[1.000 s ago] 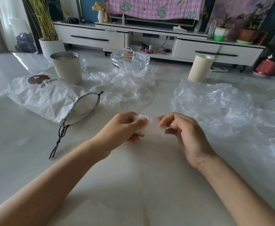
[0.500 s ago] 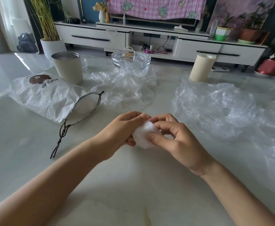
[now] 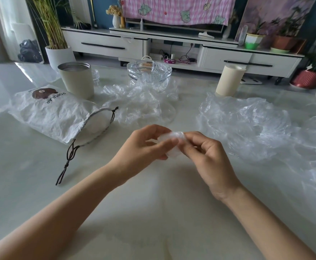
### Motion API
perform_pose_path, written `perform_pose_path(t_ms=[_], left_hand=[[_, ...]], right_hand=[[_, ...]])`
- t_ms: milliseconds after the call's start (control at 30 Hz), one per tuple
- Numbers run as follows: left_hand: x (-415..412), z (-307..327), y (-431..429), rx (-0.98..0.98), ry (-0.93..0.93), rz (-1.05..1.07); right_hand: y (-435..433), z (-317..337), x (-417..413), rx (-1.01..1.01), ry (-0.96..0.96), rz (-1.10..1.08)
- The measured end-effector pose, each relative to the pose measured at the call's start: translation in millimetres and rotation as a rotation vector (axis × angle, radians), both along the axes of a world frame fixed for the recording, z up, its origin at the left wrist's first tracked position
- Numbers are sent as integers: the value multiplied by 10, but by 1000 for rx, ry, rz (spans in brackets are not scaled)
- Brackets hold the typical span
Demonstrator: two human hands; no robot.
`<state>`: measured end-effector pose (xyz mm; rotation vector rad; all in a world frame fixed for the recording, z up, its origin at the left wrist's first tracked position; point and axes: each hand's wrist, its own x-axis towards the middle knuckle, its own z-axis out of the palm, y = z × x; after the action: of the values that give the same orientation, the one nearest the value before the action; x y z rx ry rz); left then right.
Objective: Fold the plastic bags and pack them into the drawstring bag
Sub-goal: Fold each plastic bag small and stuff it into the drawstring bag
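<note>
Both hands, the left hand [image 3: 144,145] and right hand [image 3: 207,156], pinch a small folded plastic bag [image 3: 172,136] just above the table [image 3: 153,212], so folding looks nearly finished and next it likely needs carrying left into the open-mouthed drawstring bag [image 3: 59,113].

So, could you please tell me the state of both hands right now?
Left hand: closed, pinching the folded plastic bag.
Right hand: closed on it too.
</note>
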<state>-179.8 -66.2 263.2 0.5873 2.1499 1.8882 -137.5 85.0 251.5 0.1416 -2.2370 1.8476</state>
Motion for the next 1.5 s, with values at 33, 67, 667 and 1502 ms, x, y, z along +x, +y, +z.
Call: perform_pose_path(t_ms=[33,67,667,1502], left_hand=[[-14,-13,1,5,3,15],[-32,-28,-8,10,1,24],[-623,47,-916,-989,340,764],[-672,-64,-887,-1157,326,674]], right_hand=[[0,-4,6,-21,-16,11],[-4,-10,7,-38,-33,14],[-306,139,-391,140,-73,16],[-674,-173,-1159,955,-33,-202]])
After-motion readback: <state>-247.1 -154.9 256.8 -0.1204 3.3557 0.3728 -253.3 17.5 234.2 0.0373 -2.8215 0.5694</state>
